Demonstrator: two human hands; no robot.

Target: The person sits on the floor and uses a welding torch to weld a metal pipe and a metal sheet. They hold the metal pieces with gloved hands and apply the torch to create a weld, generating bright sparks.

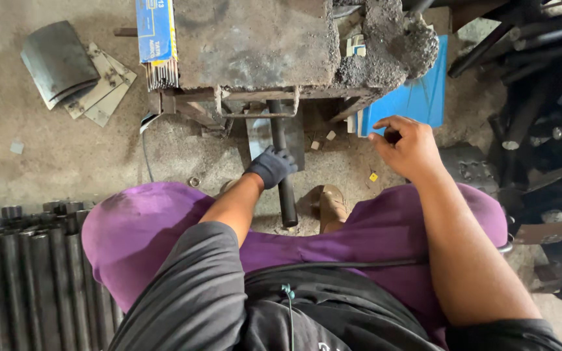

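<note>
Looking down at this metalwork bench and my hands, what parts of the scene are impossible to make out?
- Head view: the dark rod's far end is hidden under the bench.
- The gloved left hand covers the rod where it grips, so the contact is unseen.
- The right hand is bare and in the air; whether its fingers pinch something small is unclear.
- The stacked rods are cut off by the left and bottom edges.

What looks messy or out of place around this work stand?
Grey grit is heaped on the stand's right corner. Flat metal plates lie askew on the floor. The left hand grips a dark rod.
</note>
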